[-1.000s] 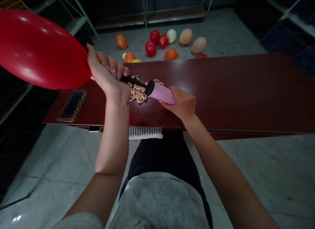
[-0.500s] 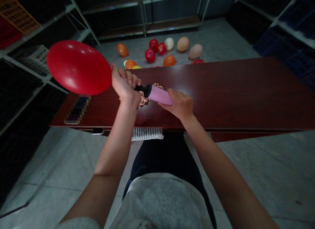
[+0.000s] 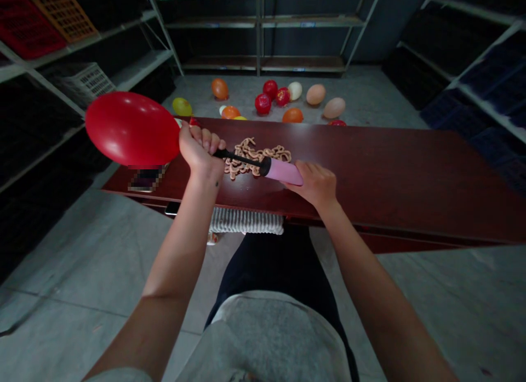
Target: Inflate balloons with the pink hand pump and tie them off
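Note:
My left hand (image 3: 199,148) is a closed fist round the neck of an inflated red balloon (image 3: 131,129) and the black nozzle end of a hand pump. The balloon sticks out to the left, above the left end of the dark red table (image 3: 390,168). My right hand (image 3: 315,182) grips the pink barrel of the pump (image 3: 282,172), whose thin black rod is drawn out between the two hands. Just behind the pump lies a pile of limp tan balloons (image 3: 255,153) on the tabletop.
A phone (image 3: 148,178) lies on the table's left end under the balloon. Several inflated balloons (image 3: 283,97) in red, orange, yellow and tan lie on the concrete floor beyond the table. Metal shelving with crates (image 3: 86,80) lines the left, back and right sides.
The pump rod went in and has come out again. The camera tilted up, so the balloon sits smaller and nearer the middle, and more shelving shows.

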### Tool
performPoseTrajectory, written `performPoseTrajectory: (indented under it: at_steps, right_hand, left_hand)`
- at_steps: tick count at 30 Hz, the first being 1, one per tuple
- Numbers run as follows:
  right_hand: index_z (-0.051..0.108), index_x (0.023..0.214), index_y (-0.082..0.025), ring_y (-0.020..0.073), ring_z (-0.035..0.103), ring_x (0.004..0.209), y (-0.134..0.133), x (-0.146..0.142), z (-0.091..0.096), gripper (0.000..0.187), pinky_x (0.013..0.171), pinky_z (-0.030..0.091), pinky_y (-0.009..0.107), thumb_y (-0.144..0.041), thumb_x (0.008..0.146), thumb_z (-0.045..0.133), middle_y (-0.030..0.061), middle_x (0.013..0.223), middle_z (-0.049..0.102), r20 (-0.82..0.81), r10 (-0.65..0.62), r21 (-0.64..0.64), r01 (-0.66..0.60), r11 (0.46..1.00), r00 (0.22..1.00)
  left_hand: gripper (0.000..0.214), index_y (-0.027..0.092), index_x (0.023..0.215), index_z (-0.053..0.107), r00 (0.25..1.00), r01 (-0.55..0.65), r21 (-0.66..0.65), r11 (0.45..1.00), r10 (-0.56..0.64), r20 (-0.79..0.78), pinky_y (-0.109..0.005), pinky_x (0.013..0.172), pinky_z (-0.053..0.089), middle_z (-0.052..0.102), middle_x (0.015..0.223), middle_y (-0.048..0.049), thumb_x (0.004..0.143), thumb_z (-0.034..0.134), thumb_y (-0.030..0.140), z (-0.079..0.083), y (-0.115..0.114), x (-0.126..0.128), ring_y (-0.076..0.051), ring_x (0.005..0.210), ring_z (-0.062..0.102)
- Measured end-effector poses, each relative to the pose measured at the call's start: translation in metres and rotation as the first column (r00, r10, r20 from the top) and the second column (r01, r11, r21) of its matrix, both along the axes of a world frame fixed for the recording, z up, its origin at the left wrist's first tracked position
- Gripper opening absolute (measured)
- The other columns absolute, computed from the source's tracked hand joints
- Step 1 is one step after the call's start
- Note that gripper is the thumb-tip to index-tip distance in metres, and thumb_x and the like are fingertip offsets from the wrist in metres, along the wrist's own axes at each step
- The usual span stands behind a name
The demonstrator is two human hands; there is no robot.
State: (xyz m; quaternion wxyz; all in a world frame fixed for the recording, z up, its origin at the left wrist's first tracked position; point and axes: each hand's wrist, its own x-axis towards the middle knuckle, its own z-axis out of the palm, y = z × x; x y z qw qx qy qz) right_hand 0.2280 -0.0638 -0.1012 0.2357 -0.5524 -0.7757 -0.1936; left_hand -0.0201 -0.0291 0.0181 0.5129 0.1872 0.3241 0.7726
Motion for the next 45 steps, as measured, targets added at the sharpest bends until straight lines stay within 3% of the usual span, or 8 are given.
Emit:
performPoseTrajectory:
  at_steps: [4,10,16,24,32,38,41,45]
  right_hand:
    - [0.065,0.113,-0.017,0.0212,0.060,0.079,-0.001,0.001,0.000,0.054,0.066,0.034,0.031,-0.062,0.085,0.054,0.0083,0.089,0.070,0.012,0.012,0.001,-0.012,1.000,1.000]
    - [0.065,0.112,-0.018,0.0218,0.060,0.078,-0.001,0.001,0.000,0.054,0.065,0.035,0.032,-0.063,0.084,0.054,0.0081,0.090,0.070,-0.016,0.026,0.021,-0.026,0.999,1.000]
    - [0.065,0.109,-0.019,0.0228,0.063,0.079,0.001,0.001,-0.001,0.055,0.067,0.039,0.031,-0.065,0.082,0.055,0.0085,0.088,0.071,-0.090,0.009,0.024,-0.007,1.000,0.996]
    - [0.065,0.108,-0.018,0.0221,0.066,0.077,0.001,0.002,0.002,0.055,0.067,0.042,0.032,-0.066,0.082,0.055,0.0084,0.090,0.073,-0.211,-0.043,0.025,0.049,0.998,0.977]
    - [0.063,0.113,-0.018,0.0230,0.065,0.079,0.001,0.001,0.003,0.060,0.067,0.042,0.032,-0.069,0.084,0.049,0.0087,0.089,0.071,-0.235,-0.067,-0.061,0.055,0.997,0.970]
    - [0.063,0.112,-0.018,0.0231,0.066,0.079,0.003,0.002,0.003,0.059,0.066,0.041,0.031,-0.068,0.086,0.048,0.0081,0.087,0.072,-0.268,-0.115,-0.072,0.099,0.992,0.957]
    - [0.063,0.113,-0.019,0.0236,0.065,0.080,0.003,0.001,0.001,0.058,0.066,0.040,0.031,-0.068,0.085,0.050,0.0087,0.092,0.072,-0.291,-0.115,-0.079,0.096,0.992,0.950]
    - [0.061,0.117,-0.020,0.0232,0.064,0.081,0.004,0.000,0.001,0.059,0.066,0.037,0.032,-0.068,0.086,0.048,0.0089,0.095,0.071,-0.254,-0.097,-0.090,0.076,0.993,0.962]
  left_hand:
    - [0.053,0.021,0.054,0.019,0.999,-0.018,-0.022,1.000,0.017,-0.033,-0.023,0.040,0.026,0.018,0.040,0.0051,0.101,0.034,0.039,0.003,-0.002,-0.025,-0.009,0.034,0.017]
    - [0.052,0.020,0.055,0.017,0.997,-0.029,0.066,0.997,0.034,-0.071,-0.026,0.043,0.025,0.017,0.042,0.0047,0.101,0.036,0.036,0.016,-0.009,-0.047,-0.009,0.035,0.018]
    - [0.052,0.019,0.056,0.013,0.993,-0.097,0.206,0.974,0.109,-0.051,-0.026,0.042,0.017,0.013,0.045,0.0049,0.104,0.030,0.033,0.040,-0.020,-0.025,-0.007,0.036,0.014]
    - [0.058,0.019,0.050,0.014,0.979,-0.087,0.308,0.947,0.139,-0.152,-0.027,0.040,0.014,0.009,0.045,0.0046,0.105,0.025,0.034,0.063,-0.006,0.014,-0.008,0.035,0.010]
    - [0.060,0.020,0.050,0.014,0.980,0.084,0.303,0.949,-0.024,-0.195,-0.028,0.039,0.014,0.009,0.045,0.0038,0.105,0.026,0.041,0.040,0.010,0.072,-0.010,0.033,0.012]
    - [0.056,0.021,0.057,0.012,0.993,0.079,0.123,0.989,-0.067,-0.101,-0.029,0.042,0.014,0.010,0.044,0.0057,0.105,0.028,0.043,0.022,0.012,0.120,-0.009,0.034,0.012]
    - [0.057,0.021,0.056,0.011,0.995,0.087,0.123,0.989,-0.081,-0.053,-0.030,0.041,0.011,0.010,0.042,0.0050,0.106,0.025,0.042,0.020,0.013,0.123,-0.009,0.033,0.010]
    - [0.057,0.020,0.055,0.013,0.992,0.107,0.103,0.989,-0.099,-0.081,-0.027,0.040,0.015,0.010,0.043,0.0062,0.103,0.035,0.041,0.010,0.017,0.103,-0.009,0.035,0.009]
